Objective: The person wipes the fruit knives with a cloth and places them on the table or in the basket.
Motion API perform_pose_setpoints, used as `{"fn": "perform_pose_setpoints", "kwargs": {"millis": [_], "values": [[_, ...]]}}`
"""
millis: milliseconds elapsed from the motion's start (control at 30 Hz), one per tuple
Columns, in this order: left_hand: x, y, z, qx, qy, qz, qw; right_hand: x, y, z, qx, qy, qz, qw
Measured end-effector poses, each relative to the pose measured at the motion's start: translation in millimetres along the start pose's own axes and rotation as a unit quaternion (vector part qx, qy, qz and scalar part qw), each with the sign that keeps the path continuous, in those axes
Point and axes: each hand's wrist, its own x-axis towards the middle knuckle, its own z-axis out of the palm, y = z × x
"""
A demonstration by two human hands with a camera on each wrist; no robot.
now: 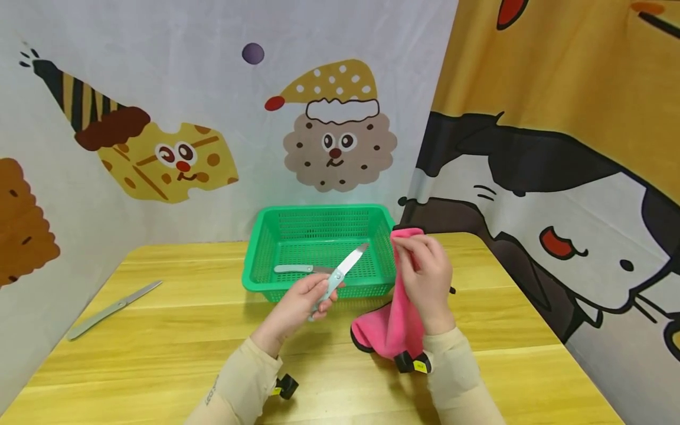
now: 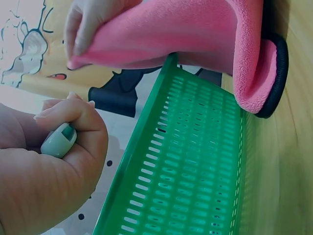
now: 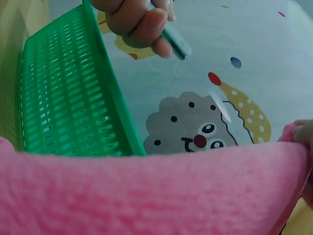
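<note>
My left hand (image 1: 297,301) grips a paring knife (image 1: 349,262) by its pale green handle, the bare blade slanting up and right above the basket's near side. In the left wrist view the handle's end (image 2: 59,142) pokes out of the curled fingers. My right hand (image 1: 427,274) pinches the top edge of a pink cloth (image 1: 391,330) with dark trim. The cloth hangs down to the table beside the basket. In the right wrist view the cloth (image 3: 146,196) fills the lower part. Blade and cloth are apart.
A green plastic basket (image 1: 324,209) stands at the back middle of the wooden table (image 1: 175,366). Inside it lies another pale-handled knife (image 1: 293,268), its blade partly hidden. A third knife (image 1: 114,308) lies opened out at the table's left. Printed curtains hang behind and to the right.
</note>
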Motion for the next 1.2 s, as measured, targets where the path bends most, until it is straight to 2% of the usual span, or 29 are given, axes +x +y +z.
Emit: {"fn": "perform_pose_setpoints", "kwargs": {"millis": [100, 167, 300, 467, 600, 800, 1033, 1200], "values": [[0.0, -0.1, -0.3, -0.001, 0.002, 0.002, 1.0, 2, -5, 0.7, 0.03, 0.027, -0.035, 0.999], [0.1, -0.4, 0.1, -0.003, 0.002, 0.003, 1.0, 2, -9, 2.6, 0.048, 0.027, -0.057, 0.997], [1.6, -2.0, 1.0, 0.001, -0.006, 0.015, 0.9999, -1, -19, 9.7, 0.061, -0.014, -0.097, 0.993], [2.5, -2.5, 2.2, 0.004, -0.007, 0.015, 0.9998, -9, -27, 22.4, 0.066, -0.066, -0.118, 0.989], [2.0, -2.2, 3.2, 0.008, -0.006, 0.014, 0.9999, -17, -32, 31.6, 0.062, -0.103, -0.115, 0.986], [1.8, -2.7, 4.4, 0.017, -0.013, 0.029, 0.9993, -24, -38, 36.1, 0.028, -0.155, -0.087, 0.984], [1.0, -3.1, 4.1, 0.009, -0.025, 0.027, 0.9993, -23, -39, 34.8, 0.016, -0.156, -0.074, 0.985], [0.7, -2.8, 3.6, -0.002, -0.022, 0.014, 0.9996, -23, -34, 34.5, -0.001, -0.137, -0.072, 0.988]]}}
